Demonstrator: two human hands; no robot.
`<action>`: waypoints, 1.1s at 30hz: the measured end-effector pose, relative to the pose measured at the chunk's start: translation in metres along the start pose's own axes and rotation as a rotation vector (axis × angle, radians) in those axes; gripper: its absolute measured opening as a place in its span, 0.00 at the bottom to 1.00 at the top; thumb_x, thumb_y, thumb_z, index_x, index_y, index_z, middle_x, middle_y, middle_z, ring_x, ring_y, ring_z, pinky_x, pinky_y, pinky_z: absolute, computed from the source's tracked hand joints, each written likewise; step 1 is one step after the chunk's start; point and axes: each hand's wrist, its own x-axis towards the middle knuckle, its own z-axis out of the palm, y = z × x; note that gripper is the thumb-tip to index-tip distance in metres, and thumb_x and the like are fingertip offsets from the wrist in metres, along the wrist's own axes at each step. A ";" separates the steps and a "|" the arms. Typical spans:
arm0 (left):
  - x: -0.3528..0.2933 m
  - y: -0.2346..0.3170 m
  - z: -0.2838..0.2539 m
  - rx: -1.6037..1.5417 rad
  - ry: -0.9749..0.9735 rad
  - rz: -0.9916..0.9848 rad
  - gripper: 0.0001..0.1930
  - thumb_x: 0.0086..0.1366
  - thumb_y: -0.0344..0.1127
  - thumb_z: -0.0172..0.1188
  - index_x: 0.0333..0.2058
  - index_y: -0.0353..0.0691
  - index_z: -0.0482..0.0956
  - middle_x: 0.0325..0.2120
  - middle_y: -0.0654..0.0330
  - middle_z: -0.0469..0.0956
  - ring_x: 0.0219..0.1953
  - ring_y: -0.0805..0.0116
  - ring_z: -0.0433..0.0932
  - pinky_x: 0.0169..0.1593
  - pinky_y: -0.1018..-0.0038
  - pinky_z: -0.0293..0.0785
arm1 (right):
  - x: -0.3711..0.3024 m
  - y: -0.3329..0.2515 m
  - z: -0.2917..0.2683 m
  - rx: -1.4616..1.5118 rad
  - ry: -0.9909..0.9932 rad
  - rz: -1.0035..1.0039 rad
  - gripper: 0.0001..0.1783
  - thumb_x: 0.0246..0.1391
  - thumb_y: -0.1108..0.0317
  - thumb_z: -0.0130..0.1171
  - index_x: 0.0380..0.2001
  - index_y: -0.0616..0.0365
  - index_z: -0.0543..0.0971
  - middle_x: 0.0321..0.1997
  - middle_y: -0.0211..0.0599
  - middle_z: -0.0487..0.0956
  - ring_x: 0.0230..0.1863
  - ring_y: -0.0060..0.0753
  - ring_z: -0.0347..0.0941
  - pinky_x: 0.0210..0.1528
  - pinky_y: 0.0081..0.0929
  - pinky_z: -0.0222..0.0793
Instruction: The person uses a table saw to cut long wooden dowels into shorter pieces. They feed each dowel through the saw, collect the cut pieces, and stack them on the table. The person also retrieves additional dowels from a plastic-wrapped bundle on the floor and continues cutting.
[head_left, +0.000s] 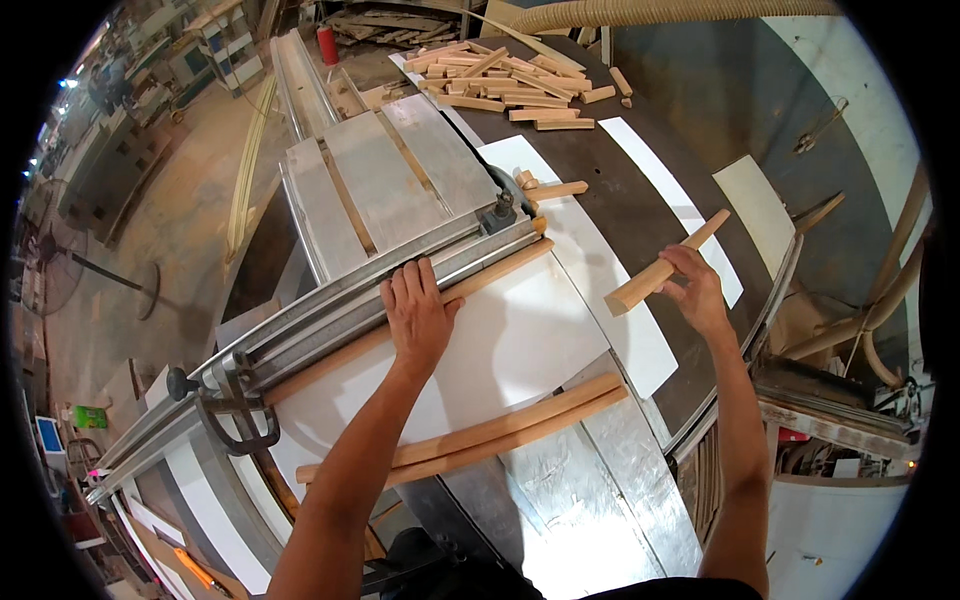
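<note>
My left hand [417, 312] lies over a long wooden strip [500, 272] that runs along a metal fence [300, 345]. Its fingers reach onto the fence and its thumb rests by the strip; the palm hides the strip's middle. Off to the right, my right hand [697, 283] pinches a short, squared wooden piece [637, 287] between thumb and fingers, held above a white board. A small wooden offcut [558, 190] lies beyond the fence's far end. Nearer my body, two long wooden strips [490, 430] rest side by side across the white board [520, 345] and shiny metal surface.
Many short wooden pieces [500, 85] are heaped at the far end of the dark tabletop [590, 160]. A slotted metal table [385, 165] stands beyond the fence. A clamp with a dark handle [240, 425] sits at the fence's near left end. An orange cutter [195, 570] lies lower left.
</note>
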 end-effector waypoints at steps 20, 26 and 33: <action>-0.082 -0.057 -0.037 -0.111 -0.294 0.377 0.34 0.68 0.36 0.58 0.70 0.36 0.60 0.73 0.50 0.54 0.76 0.50 0.48 0.76 0.50 0.46 | -0.096 -0.135 0.022 -0.008 -0.067 0.007 0.32 0.32 0.71 0.79 0.48 0.58 0.83 0.53 0.43 0.81 0.54 0.50 0.77 0.58 0.41 0.74; -0.121 -0.075 -0.057 -0.231 -0.419 0.140 0.40 0.65 0.59 0.61 0.68 0.39 0.66 0.70 0.46 0.59 0.73 0.45 0.54 0.75 0.50 0.46 | -0.131 -0.188 0.037 0.018 -0.044 0.013 0.33 0.30 0.69 0.79 0.47 0.61 0.82 0.53 0.46 0.80 0.53 0.53 0.77 0.56 0.42 0.74; -0.173 -0.030 -0.130 -0.125 -0.608 0.343 0.58 0.46 0.71 0.70 0.70 0.44 0.61 0.67 0.44 0.61 0.69 0.44 0.58 0.69 0.44 0.53 | -0.094 -0.232 0.058 0.042 0.038 0.042 0.27 0.38 0.68 0.79 0.44 0.65 0.82 0.47 0.47 0.81 0.47 0.53 0.78 0.50 0.42 0.74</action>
